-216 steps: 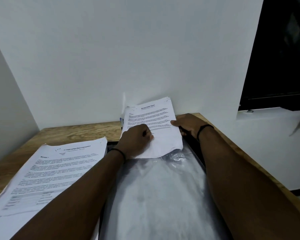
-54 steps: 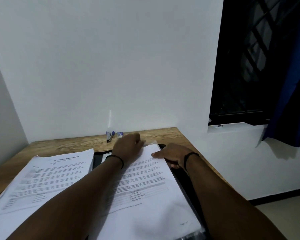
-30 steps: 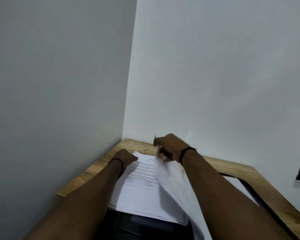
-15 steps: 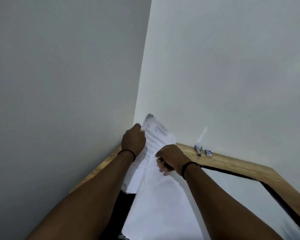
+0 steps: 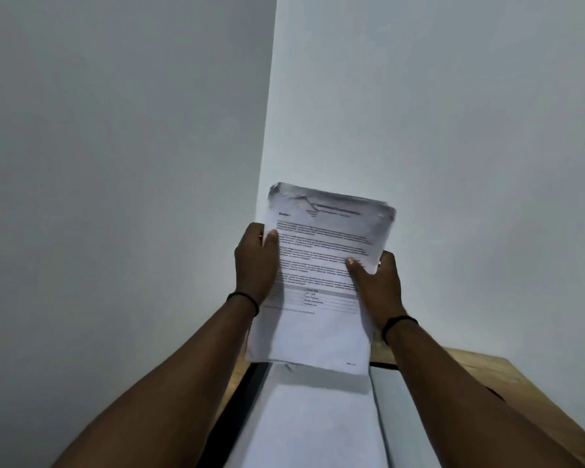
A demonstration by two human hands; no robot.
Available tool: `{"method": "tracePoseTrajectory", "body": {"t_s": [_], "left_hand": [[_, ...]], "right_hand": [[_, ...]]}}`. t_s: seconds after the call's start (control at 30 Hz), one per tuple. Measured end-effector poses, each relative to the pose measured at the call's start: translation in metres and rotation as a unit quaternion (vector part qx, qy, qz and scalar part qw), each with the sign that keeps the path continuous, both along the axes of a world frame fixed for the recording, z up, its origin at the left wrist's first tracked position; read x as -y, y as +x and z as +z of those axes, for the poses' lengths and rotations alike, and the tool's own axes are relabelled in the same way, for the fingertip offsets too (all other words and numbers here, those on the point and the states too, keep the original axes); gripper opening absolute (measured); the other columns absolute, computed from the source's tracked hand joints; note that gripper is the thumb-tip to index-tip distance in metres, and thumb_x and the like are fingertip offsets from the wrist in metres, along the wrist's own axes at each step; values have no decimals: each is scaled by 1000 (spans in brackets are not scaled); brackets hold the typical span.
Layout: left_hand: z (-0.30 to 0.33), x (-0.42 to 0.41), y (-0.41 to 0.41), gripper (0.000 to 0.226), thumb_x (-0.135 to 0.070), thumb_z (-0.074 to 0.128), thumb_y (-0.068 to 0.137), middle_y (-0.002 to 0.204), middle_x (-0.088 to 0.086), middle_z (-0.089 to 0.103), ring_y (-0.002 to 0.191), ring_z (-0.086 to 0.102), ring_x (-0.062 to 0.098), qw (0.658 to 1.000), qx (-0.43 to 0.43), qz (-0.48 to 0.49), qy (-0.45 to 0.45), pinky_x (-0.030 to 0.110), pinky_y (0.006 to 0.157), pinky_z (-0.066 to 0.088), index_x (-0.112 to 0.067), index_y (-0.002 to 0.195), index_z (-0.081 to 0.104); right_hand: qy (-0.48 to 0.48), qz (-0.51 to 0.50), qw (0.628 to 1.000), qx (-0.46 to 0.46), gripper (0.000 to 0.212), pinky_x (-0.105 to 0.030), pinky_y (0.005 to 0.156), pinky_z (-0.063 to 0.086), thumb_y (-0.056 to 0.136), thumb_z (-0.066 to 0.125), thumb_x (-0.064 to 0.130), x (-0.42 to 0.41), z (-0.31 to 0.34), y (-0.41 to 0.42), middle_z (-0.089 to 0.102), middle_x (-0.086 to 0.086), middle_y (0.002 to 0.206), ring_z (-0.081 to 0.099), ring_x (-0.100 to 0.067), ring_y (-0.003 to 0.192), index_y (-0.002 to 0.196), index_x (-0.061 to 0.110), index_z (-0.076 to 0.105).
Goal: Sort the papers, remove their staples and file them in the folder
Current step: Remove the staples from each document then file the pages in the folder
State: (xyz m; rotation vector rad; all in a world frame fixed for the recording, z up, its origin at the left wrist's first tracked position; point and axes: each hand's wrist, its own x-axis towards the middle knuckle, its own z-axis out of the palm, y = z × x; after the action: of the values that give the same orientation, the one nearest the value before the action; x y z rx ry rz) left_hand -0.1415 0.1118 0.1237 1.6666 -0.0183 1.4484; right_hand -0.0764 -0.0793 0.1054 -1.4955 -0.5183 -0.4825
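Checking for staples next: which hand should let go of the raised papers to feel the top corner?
Probably the left hand: it grips the papers higher, nearer the top-left corner; the right hand holds lower.

A: What are the hands doing?

B: Both hold a stack of printed papers (image 5: 321, 275) upright above the table (image 5: 507, 383). The left hand (image 5: 254, 265) grips its left edge, thumb on the front page. The right hand (image 5: 377, 288) grips the right edge the same way. Each wrist wears a thin black band.

A: And below?

B: More white sheets (image 5: 314, 423) lie on what looks like an open black folder (image 5: 237, 400), though blur makes that hard to confirm. Two pale walls meet behind the stack.
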Motion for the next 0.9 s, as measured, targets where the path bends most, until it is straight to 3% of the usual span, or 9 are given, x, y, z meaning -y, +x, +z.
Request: {"method": "tracePoseTrajectory", "body": {"t_s": [0.1,0.27,0.37,0.43,0.5,0.63,0.7,0.77,0.9], "left_hand": [[-9,8,11,35,-14,55,95,67,-2,39,61,35,13,987,-113,-73,-90,29,57,29,-19,67,35],[-67,10,23,18,-18,60,70,70,11,50,68,49,23,927,-306,-141,-163,34,68,38,-13,63,44],[-116,7,28,18,-12,62,91,92,12,56,86,53,22,891,-416,-127,-130,31,76,46,-15,75,54],[-147,7,28,18,-20,62,92,92,10,61,83,57,20,867,-477,-96,-108,28,75,45,-13,75,61],[-161,9,27,27,-29,58,90,87,9,70,79,64,23,867,-492,-44,-68,29,72,46,-12,71,68],[-151,12,35,40,-36,47,98,128,14,62,117,59,31,848,-521,78,50,33,93,45,-7,122,60],[-149,10,42,44,-39,51,94,132,16,57,121,55,34,834,-532,120,80,37,97,44,-9,127,53],[-149,7,48,47,-41,54,92,134,16,52,123,51,36,820,-536,167,111,41,98,43,-10,128,49],[-144,9,54,52,-42,58,93,130,19,51,120,51,37,836,-479,220,153,42,95,44,-7,129,45]], "right_hand": [[0,-41,999,-7,39,-28,81,52,87,75,28,24,-6,-7,67,5,105,66,-14,94,118,20,53],[-140,-101,981,-84,31,-25,69,46,88,71,26,48,-55,1,64,5,96,62,-15,84,113,18,54],[-252,-106,949,-158,16,-21,53,38,87,68,22,51,-99,9,63,0,87,56,-13,72,94,13,58],[-345,-112,911,-195,20,-23,47,32,85,68,23,51,-127,14,57,1,71,51,-12,61,73,14,54],[-396,-129,887,-200,24,-23,44,28,84,68,25,49,-141,18,54,2,66,50,-12,59,67,14,54],[-362,-159,899,-186,13,-23,52,34,81,68,21,42,-141,28,63,-1,75,59,-22,75,73,12,63],[-311,-178,916,-181,2,-26,65,44,77,65,16,37,-140,33,69,2,85,64,-22,86,76,17,66],[-288,-204,924,-148,10,-29,74,50,75,64,14,33,-141,34,71,5,90,65,-22,90,76,24,69],[-191,-212,957,-52,11,-33,74,52,81,67,13,26,-137,32,66,8,81,63,-19,83,78,22,72]]}}
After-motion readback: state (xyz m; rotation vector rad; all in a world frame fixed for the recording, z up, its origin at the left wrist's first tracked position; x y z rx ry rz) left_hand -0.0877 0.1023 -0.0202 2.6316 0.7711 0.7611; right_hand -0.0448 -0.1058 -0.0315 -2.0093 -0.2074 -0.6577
